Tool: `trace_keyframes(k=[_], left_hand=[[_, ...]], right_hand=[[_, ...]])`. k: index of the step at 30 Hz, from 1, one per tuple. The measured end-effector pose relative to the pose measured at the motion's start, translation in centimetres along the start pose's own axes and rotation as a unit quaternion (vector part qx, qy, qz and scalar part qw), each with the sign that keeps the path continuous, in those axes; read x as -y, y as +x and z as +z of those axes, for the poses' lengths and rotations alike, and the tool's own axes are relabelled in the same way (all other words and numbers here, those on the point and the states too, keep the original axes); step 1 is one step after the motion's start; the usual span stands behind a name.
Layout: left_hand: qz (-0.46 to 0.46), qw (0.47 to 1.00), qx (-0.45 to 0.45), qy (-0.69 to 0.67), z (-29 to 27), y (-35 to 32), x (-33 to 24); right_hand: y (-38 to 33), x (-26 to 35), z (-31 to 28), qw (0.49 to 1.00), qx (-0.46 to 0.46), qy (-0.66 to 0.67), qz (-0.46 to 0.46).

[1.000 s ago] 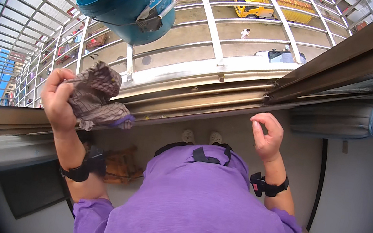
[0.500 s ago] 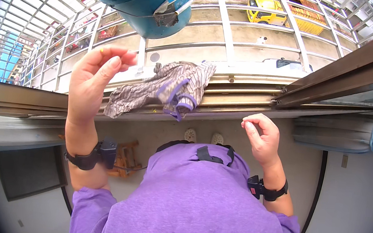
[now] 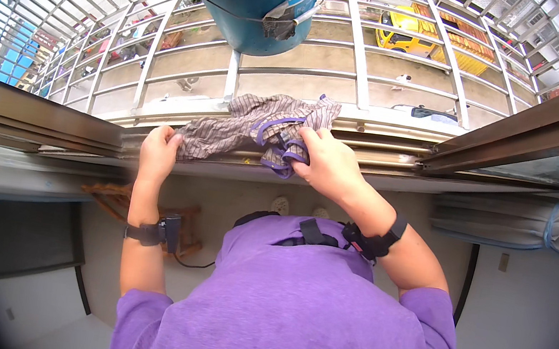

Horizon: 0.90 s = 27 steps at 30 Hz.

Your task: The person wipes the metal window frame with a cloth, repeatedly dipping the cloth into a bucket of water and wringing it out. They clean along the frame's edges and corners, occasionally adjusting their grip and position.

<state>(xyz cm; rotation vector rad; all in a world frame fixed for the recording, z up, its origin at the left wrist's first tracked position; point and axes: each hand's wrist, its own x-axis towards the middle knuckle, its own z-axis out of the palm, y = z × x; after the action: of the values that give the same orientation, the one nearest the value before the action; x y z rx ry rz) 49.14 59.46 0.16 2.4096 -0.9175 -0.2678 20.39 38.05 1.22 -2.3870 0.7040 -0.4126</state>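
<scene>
A crumpled grey-brown striped cloth (image 3: 217, 129) with purple trim lies along the window sill tracks, its folds bunched toward the right. At its left end, my left hand (image 3: 158, 154) pinches the edge between thumb and fingers. My right hand (image 3: 333, 168) is closed around the purple-trimmed bunch at the other end, thumb below and fingers on top. Some of the cloth is hidden behind the right fingers. Beyond it, a teal bucket (image 3: 249, 15) with a wire handle and a grey patch of tape is above the outer edge by the metal bars.
The metal window track (image 3: 384, 154) runs across in front of me. A brown window frame (image 3: 517, 134) slants in at the right, above a tied curtain (image 3: 512, 216). White security bars (image 3: 356, 49) stand outside. A wooden stool (image 3: 188, 226) is on the floor at lower left.
Both hands have come to the cloth from apart: the left moved down to its left end, the right moved left and up onto its trimmed end. The view has shifted slightly.
</scene>
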Motion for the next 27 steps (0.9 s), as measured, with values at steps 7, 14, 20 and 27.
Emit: trace_keyframes(k=[7,14,20,27], left_hand=[[0.017,0.809,0.012,-0.587,-4.5,0.8,-9.1],[0.038,0.865,0.115,-0.487,2.1,-1.9,-15.3],[0.211,0.972,-0.079,-0.072,7.6,-2.6,-8.3],[0.145,0.957,-0.224,-0.116,4.7,-1.1,-1.8]], right_hand=[[4.6,-3.1,-7.3,0.899,-0.28,0.321,0.103],[0.4,-3.9,-12.1,0.845,-0.442,0.298,0.045],[-0.2,-1.5,-6.8,0.964,-0.232,-0.12,-0.057],[4.0,1.4,2.7,0.966,0.036,-0.038,-0.253]])
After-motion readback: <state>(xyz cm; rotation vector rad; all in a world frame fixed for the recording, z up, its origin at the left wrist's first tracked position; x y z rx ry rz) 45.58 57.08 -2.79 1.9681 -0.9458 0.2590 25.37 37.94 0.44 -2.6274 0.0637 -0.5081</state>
